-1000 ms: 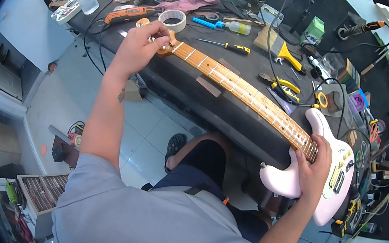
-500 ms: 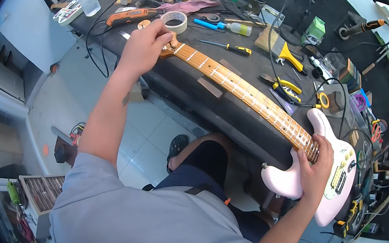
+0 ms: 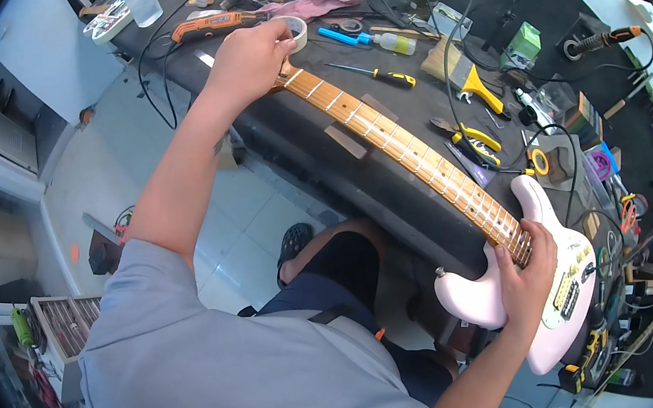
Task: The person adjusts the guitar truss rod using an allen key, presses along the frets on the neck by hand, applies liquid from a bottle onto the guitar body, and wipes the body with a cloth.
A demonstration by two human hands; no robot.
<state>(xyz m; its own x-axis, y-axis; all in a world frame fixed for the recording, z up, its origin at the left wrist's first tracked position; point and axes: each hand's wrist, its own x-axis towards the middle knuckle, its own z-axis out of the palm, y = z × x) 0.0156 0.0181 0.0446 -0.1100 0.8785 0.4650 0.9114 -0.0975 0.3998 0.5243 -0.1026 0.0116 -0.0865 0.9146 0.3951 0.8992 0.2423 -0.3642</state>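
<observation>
A pink-bodied electric guitar with a light maple neck lies slantwise along the front of the bench, its headstock at the left and its body at the right. My left hand is closed over the headstock and hides most of it, including whatever the fingertips touch. At the other end, my right hand wraps over the last frets where the neck meets the body, thumb on the near side. Pale wooden blocks sit beneath the neck. No strings can be made out along the fretboard.
Beyond the neck lie a screwdriver, yellow-handled pliers, a wide brush and a glue-like bottle. A tape roll and an orange power tool are near my left hand. Cables cross the right side.
My left hand has turned and shifted over the headstock, covering the tip that showed before. The view has moved slightly; my right hand keeps its place on the guitar.
</observation>
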